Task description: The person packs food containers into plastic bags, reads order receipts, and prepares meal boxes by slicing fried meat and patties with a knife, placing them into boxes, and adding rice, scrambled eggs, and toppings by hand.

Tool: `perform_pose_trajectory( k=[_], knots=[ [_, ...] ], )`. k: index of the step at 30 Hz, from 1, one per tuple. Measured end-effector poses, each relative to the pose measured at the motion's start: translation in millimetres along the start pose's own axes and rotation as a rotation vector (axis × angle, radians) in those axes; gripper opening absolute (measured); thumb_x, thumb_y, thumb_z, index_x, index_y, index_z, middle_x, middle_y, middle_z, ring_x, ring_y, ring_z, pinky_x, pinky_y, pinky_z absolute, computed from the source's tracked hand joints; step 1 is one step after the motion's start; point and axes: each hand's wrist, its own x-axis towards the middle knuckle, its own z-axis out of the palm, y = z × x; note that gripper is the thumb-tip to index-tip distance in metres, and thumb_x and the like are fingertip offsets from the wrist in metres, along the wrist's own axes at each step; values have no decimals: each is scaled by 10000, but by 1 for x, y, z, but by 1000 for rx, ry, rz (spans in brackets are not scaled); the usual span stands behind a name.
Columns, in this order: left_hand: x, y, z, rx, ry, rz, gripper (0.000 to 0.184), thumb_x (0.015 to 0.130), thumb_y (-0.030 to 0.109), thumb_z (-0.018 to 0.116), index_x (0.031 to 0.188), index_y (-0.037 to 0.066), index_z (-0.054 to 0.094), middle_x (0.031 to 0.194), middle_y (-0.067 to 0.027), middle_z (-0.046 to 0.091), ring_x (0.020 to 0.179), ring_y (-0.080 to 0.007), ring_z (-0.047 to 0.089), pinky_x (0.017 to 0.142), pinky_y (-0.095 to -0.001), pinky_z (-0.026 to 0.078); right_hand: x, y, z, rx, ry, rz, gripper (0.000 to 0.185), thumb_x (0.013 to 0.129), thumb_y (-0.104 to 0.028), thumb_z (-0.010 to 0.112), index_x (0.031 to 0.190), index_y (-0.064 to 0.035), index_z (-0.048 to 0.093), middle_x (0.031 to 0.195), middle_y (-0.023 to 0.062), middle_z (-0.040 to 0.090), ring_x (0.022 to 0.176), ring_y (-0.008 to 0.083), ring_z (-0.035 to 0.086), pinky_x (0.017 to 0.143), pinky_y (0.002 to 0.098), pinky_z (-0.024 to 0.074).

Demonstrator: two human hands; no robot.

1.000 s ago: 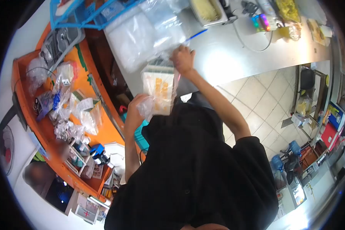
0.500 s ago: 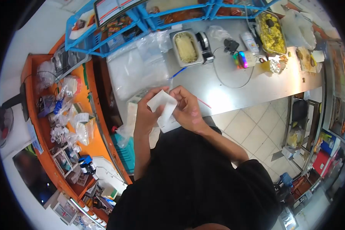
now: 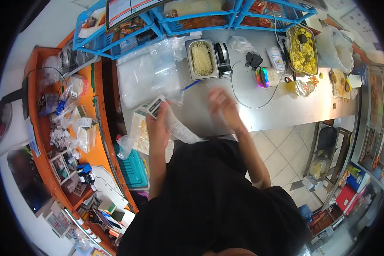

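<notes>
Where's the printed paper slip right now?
In the head view, the printed paper slip is left of centre, held in the left hand, just below the clear plastic bags in the picture.

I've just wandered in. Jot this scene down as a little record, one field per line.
Left hand: the left hand grips a long printed paper slip
Right hand: the right hand is blurred, above the metal counter; contents unclear
Near left hand: plastic-wrapped pack
Beyond hands: clear plastic bags, pale strips in a metal pan
Farther right: yellow food in a tray
</notes>
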Motion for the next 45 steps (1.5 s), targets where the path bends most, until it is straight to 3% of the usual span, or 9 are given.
perform_pose_trajectory(
  k=[3,5,7,13,21,29,30,38,45],
  knots=[
    [-21,25,8,212,-69,134,268,895,136,705,1108,-17,651,924,-42,677,814,-88,616,748,-240,490,95,42,-84,-785,524,-554,250,916,-253,669,1083,-68,675,944,120,601,800,144,552,666,298,443],
    [-31,32,12,274,-97,163,310,873,127,728,1133,-16,639,914,-43,680,796,-91,622,734,-237,496,128,36,-108,-368,255,64,378,872,-346,714,1072,-26,703,721,21,573,686,122,540,580,278,403],
    [-41,39,16,322,-138,151,337,870,137,734,1153,-16,632,916,-40,680,803,-86,622,741,-235,498,133,9,-97,-370,307,226,360,882,-321,707,1055,-6,695,666,-32,518,621,101,494,499,269,360],
    [-58,47,30,338,-110,149,323,952,265,634,1128,-5,660,916,-31,686,780,-76,616,720,-222,493,145,15,-118,110,119,366,300,876,-255,719,1026,1,677,651,-27,481,555,78,417,444,240,290],
    [-66,56,36,368,-48,155,361,993,321,556,1099,-3,676,895,-24,690,757,-57,601,665,-214,476,119,46,-117,320,38,171,164,893,-85,660,1007,33,672,892,94,639,697,142,581,659,288,491],
    [-71,59,24,366,-66,167,256,947,153,638,1133,-21,645,938,-13,680,805,-54,600,697,-211,470,134,151,-137,-948,511,-334,110,852,-120,688,821,-23,729,758,57,687,667,119,590,631,266,470],
    [-72,64,23,397,-77,162,250,945,145,639,1133,-20,640,932,-12,677,816,-55,598,698,-213,471,119,108,-118,-872,423,-23,116,831,-118,687,773,-24,724,801,73,669,750,129,598,718,278,475],
    [-71,82,-35,746,-381,-3,273,927,151,648,1146,-11,627,866,-36,678,784,-79,596,702,-262,483,4,-97,53,-480,-565,-372,37,784,-29,698,769,-40,666,937,44,487,906,165,505,784,292,403],
    [-60,45,-131,925,-517,-203,282,917,227,674,1069,-11,663,784,-36,658,721,-80,542,654,-274,455,-6,-27,135,-764,-999,-377,46,830,-88,672,832,-51,644,952,110,562,901,282,553,799,375,458]
  ],
)
